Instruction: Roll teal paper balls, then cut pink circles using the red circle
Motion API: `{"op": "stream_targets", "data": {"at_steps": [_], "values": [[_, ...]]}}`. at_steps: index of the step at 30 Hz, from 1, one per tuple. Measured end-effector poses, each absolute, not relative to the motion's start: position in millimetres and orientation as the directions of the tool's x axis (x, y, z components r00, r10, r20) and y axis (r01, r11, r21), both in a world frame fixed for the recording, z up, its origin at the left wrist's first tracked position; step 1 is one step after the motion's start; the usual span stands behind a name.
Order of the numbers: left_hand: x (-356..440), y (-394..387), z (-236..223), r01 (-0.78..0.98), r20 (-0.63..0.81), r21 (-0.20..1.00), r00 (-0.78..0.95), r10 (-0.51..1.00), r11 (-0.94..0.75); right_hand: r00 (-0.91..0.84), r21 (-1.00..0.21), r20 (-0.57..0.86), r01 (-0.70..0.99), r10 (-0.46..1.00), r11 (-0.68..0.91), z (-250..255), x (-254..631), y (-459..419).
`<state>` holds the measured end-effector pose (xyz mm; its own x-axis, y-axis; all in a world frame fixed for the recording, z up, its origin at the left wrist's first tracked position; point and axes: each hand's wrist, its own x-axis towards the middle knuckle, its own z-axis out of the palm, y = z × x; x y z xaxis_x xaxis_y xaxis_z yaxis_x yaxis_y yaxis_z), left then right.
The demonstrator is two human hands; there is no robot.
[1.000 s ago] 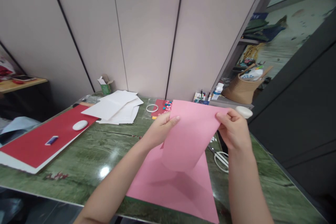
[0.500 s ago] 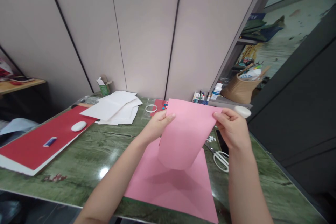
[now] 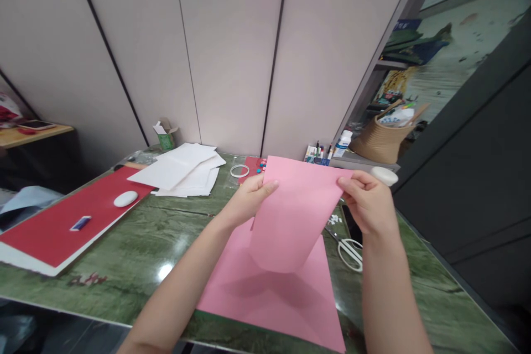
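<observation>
facing pale panels [image 3: 228,55], the green table [image 3: 145,232] bears pink paper [image 3: 274,312].

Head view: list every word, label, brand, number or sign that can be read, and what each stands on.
No text can be read.
White bottle: blue label, lettering too blurred.
Green carton: print too small.
Blue item on the shelf: pale marks, too blurred.
Small blue-and-white block: no readable print.
Raised pink sheet: no lettering shows.

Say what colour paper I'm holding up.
The paper is pink, best seen in the head view.
</observation>
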<state>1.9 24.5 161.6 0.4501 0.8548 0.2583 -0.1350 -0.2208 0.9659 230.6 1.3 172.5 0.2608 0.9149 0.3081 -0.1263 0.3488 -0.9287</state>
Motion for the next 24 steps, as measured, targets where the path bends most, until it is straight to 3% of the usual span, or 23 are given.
{"op": "stream_targets", "data": {"at_steps": [8,24], "values": [[-0.3,21.0,165.9,-0.124,0.275,0.961,0.440,0.855,-0.246,0.308,-0.916,0.279,-0.198,0.910,0.348,173.9,232.7,2.2],[-1.7,18.4,170.2,-0.094,0.285,0.958,0.444,0.850,-0.272,0.344,-0.908,0.324,-0.148,0.882,0.391,173.8,231.3,1.4]]}}
